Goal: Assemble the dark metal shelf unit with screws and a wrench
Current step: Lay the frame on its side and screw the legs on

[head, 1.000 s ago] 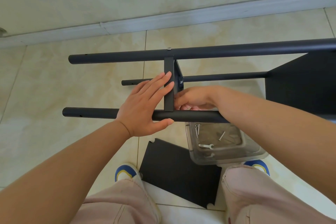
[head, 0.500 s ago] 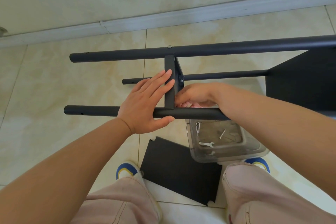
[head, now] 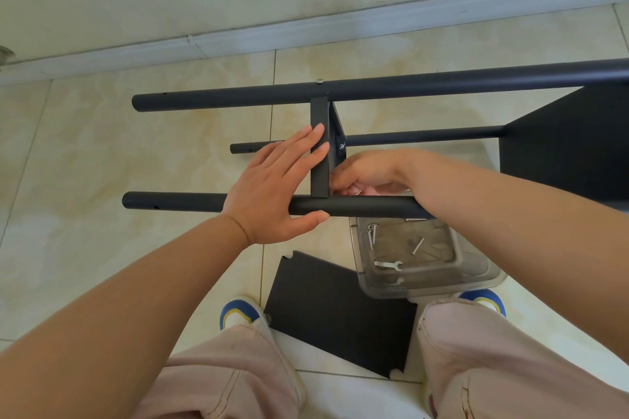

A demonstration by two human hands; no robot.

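The dark metal shelf unit lies on its side on the floor tiles, with a far pole (head: pixel 442 85), a near pole (head: pixel 177 202) and a lower pole (head: pixel 422 136). A shelf panel (head: pixel 320 112) stands edge-on between the far and near poles. My left hand (head: pixel 272 187) presses flat against the panel's left face, thumb under the near pole. My right hand (head: pixel 371 173) sits behind the near pole at the panel's lower right corner, fingers curled; what they hold is hidden. A silver bolt (head: pixel 341 146) shows on the panel's right side. Another fitted panel (head: pixel 565 146) is at right.
A clear plastic box (head: pixel 476 275) under the near pole holds loose screws (head: pixel 372 231) and a small flat wrench (head: pixel 388 264). A loose dark panel (head: pixel 333 313) lies flat on the floor between my shoes. The wall and skirting run along the back.
Both hands stay at the middle panel. The fingers of my right hand have shifted slightly at the panel's lower corner, and the view has tipped a little.
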